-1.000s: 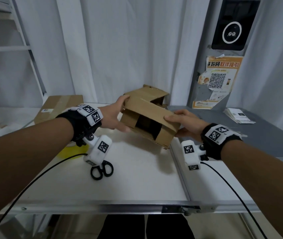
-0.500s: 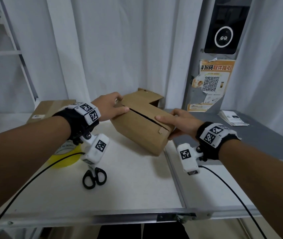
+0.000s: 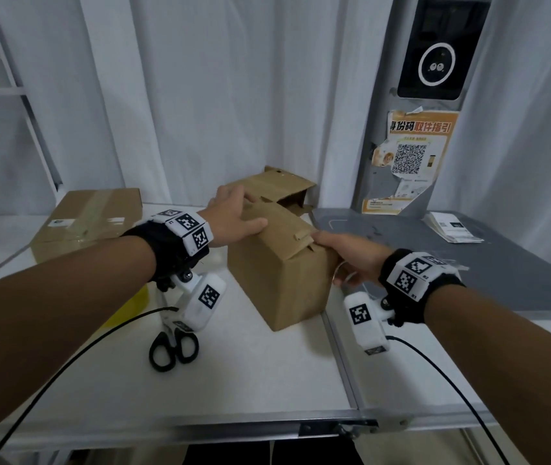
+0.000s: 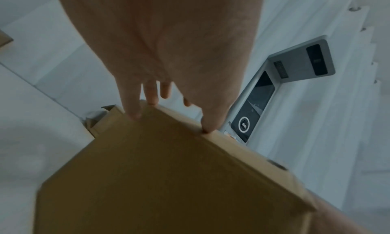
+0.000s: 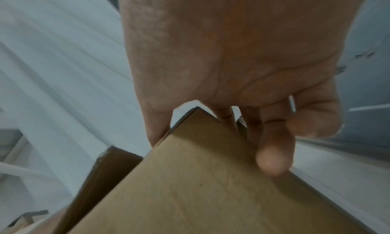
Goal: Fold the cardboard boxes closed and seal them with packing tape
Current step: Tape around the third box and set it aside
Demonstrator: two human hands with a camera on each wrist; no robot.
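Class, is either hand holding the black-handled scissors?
No, the black-handled scissors lie untouched on the white table.

Centre box (image 3: pixel 280 280): matt brown cardboard, bit rough. Taped box (image 3: pixel 76 226) at 10 o'clock: glossy clear tape strips. Desk (image 3: pixel 240 374): smooth matt white top w/ metal front rail. Scissors (image 3: pixel 173 352): glossy blk plastic handles. Curtain (image 3: pixel 200 95): white cloth.

The cardboard box (image 3: pixel 280 280), earlier tilted with its mouth open, now stands upright, flaps folded.

Brown cardboard box (image 3: pixel 280 273), black scissors (image 3: pixel 173 350)
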